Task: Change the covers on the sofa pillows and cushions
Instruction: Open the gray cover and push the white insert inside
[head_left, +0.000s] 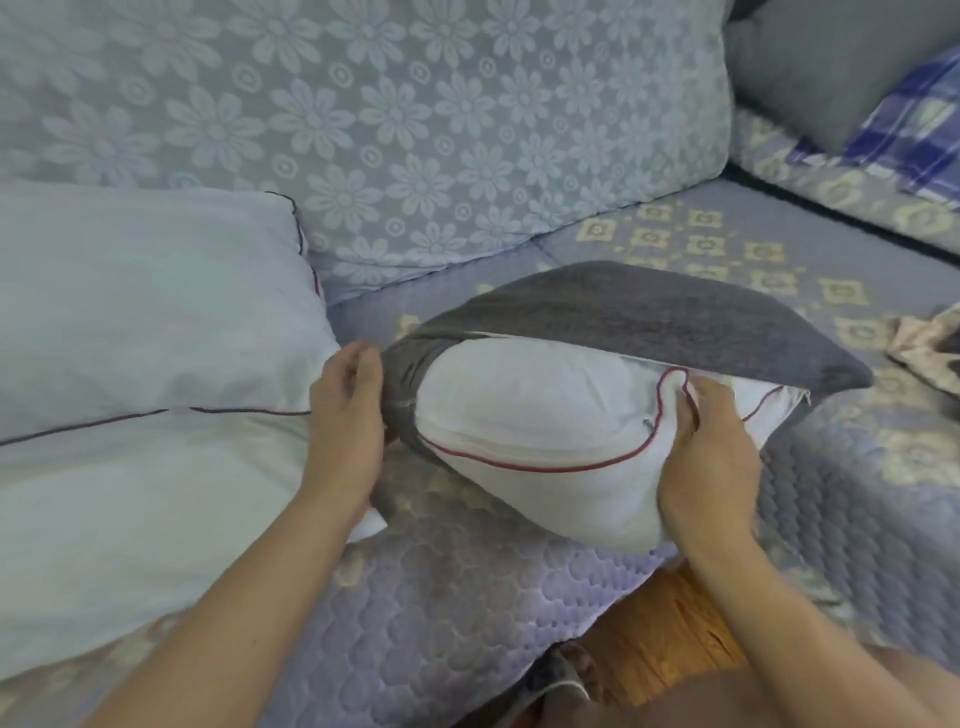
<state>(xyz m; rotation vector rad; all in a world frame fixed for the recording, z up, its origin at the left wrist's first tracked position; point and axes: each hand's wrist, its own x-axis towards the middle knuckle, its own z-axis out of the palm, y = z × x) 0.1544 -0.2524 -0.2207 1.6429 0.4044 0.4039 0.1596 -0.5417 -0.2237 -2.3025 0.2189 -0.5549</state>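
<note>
A white pillow insert (524, 410) with red piping lies on the sofa seat, half inside a dark grey cover (639, 322) whose open edge is peeled back over its top. My left hand (345, 410) grips the grey cover's left end. My right hand (706, 457) grips the insert's right corner, fingers curled over the piping. A second, larger white pillow (140, 353) with dark piping lies bare at the left.
The sofa seat (457, 613) wears a quilted lilac cover; a flowered back cushion (389, 119) stands behind. A grey pillow (831, 67) and blue plaid cloth (919, 119) sit at the far right, a crumpled pinkish cloth (930, 343) at the right edge. Wooden floor (660, 639) shows below.
</note>
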